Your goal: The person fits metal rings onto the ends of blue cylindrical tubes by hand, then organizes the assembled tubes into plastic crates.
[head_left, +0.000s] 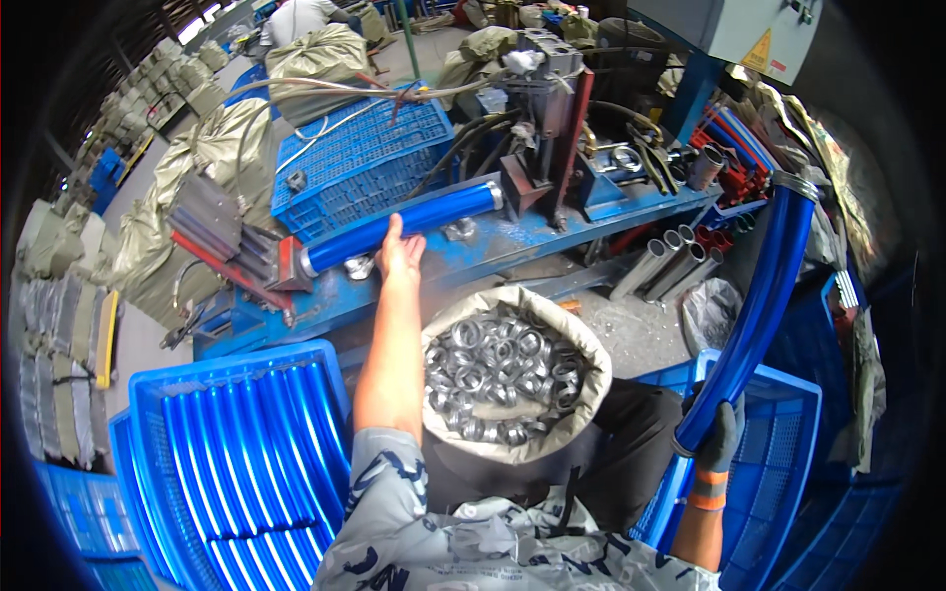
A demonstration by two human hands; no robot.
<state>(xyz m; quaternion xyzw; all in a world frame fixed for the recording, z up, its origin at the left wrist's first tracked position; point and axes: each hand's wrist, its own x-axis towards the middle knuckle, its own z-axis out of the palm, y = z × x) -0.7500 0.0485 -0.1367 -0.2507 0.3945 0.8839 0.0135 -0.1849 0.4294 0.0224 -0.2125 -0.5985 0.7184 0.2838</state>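
Observation:
My bare left hand (pixel 400 254) is open, fingers spread, at the near side of a shiny blue tube (pixel 404 226); whether it touches is hard to tell. That tube lies between two metal fixtures on the blue bench, with silver rings at its ends. On the right, my gloved right hand (pixel 717 438) grips the lower part of a long blue tube (pixel 764 286), raised at a slant. A dark ring is at its lower end and a silver one at its upper end; it may be two tubes side by side. Between my arms stands a cloth-lined container (pixel 597 394) of silver metal rings (pixel 503 360).
A blue crate (pixel 340 369) full of blue tubes stands at left, another blue crate (pixel 788 414) at right. Behind the bench (pixel 473 246) sits an upturned-looking blue crate (pixel 365 158) with hoses over it. Bare metal tubes (pixel 670 261) lie at right, below a control box (pixel 729 34).

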